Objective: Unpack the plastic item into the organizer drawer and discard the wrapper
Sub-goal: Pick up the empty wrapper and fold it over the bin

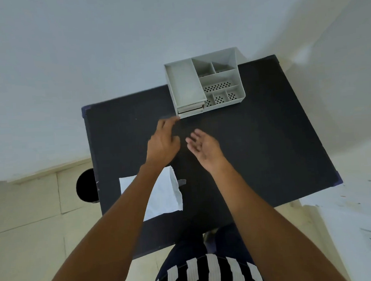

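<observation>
I see the white wrapped package [161,194] lying flat on the near left part of the dark worktop [267,146], partly hidden under my left forearm; it looks like a thin, pale, slightly crinkled plastic pouch, seemingly unopened, with a small grey tab [182,182] beside its right edge. I judge the task barely begun: nothing is unpacked, nothing shows in the drawer, and the wrapper is not discarded. My left hand [164,141] is empty, fingers spread loosely, fingertips close to the front of the organizer [205,84], whether touching I cannot tell. My right hand [204,146] is also empty, palm up, fingers apart, hovering mid-worktop. The grey organizer sits at the far edge, its small drawers [190,109] low at the front left. A round black bin [86,185] stands on the floor left of the worktop, likely for the wrapper
</observation>
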